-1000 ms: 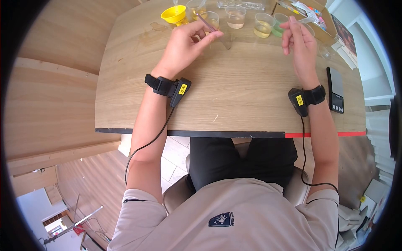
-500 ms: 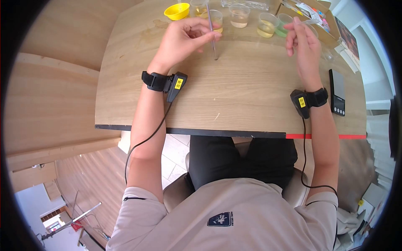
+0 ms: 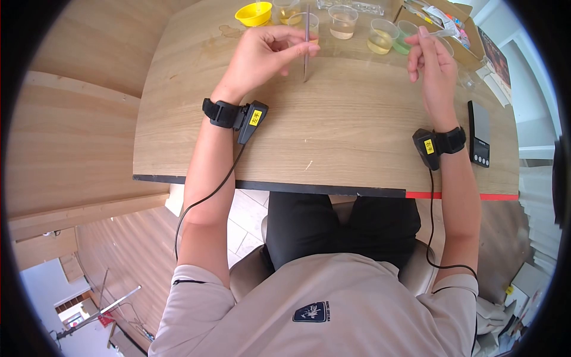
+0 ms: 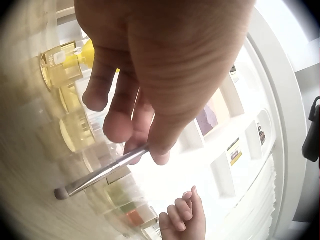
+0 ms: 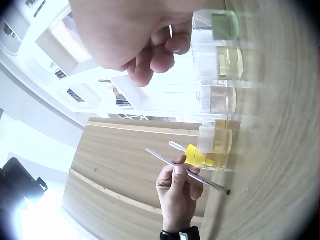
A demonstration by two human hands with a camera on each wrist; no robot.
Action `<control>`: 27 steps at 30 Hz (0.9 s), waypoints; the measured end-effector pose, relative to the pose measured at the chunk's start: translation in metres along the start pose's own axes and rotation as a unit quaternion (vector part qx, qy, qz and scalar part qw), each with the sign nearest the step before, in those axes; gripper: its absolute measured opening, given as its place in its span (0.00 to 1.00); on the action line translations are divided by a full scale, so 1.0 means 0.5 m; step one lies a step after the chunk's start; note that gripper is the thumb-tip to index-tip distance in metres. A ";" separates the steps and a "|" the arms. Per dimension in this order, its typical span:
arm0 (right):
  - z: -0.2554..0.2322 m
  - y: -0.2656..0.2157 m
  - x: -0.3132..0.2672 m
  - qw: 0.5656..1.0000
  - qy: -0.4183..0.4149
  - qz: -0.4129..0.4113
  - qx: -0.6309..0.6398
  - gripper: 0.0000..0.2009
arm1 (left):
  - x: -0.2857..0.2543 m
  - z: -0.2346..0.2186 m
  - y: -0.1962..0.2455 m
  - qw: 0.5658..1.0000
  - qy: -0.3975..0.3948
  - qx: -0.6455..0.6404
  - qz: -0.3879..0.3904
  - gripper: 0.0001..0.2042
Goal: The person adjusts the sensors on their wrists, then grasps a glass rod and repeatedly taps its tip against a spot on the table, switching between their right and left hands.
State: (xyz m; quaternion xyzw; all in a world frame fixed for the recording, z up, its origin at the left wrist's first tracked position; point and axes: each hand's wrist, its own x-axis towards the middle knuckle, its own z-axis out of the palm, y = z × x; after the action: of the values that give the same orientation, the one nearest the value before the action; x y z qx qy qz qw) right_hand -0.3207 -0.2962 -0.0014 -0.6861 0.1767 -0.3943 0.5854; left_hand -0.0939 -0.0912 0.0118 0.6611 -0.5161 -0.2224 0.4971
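My left hand (image 3: 262, 59) pinches a slim brush (image 3: 307, 50) between thumb and fingers. The brush has a silvery shaft and a small dark tip. It slants down so the tip is close over the tabletop in the right wrist view. Behind it in the head view is a clear cup (image 3: 311, 25) of yellowish liquid. My right hand (image 3: 437, 74) is raised at the right, its fingers curled. A translucent plastic dropper (image 3: 440, 33) sticks out sideways from its fingertips. Close by are a cup of green liquid (image 3: 404, 40) and a cup of yellow liquid (image 3: 380, 38).
A yellow funnel-like cup (image 3: 254, 15) stands at the far left, beside a wet patch. Another cup (image 3: 343, 22) holds pale pinkish liquid. At the back right is a cardboard box (image 3: 470, 56) of supplies. A digital scale (image 3: 479, 131) lies near the right forearm.
The brush has swung from a left-leaning slant to nearly upright in the head view, its tip shifting left and nearer. My left hand has moved slightly; my right hand keeps its pose.
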 end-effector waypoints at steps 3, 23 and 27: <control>0.000 -0.001 -0.002 1.000 0.000 -0.002 -0.004 0.18 | 0.003 0.001 -0.006 0.997 -0.007 -0.076 0.013 0.07; 0.003 -0.013 -0.005 1.000 0.000 0.002 -0.024 0.20 | 0.002 0.008 0.003 0.997 -0.010 -0.071 0.025 0.09; 0.003 -0.008 -0.004 1.000 -0.002 0.001 -0.021 0.20 | 0.007 0.002 -0.016 0.995 -0.024 -0.067 0.065 0.03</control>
State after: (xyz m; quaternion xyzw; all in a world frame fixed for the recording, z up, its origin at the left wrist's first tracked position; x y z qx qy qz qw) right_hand -0.3219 -0.2929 0.0019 -0.6988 0.1842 -0.3883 0.5718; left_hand -0.0896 -0.0951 0.0050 0.5856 -0.5537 -0.2399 0.5413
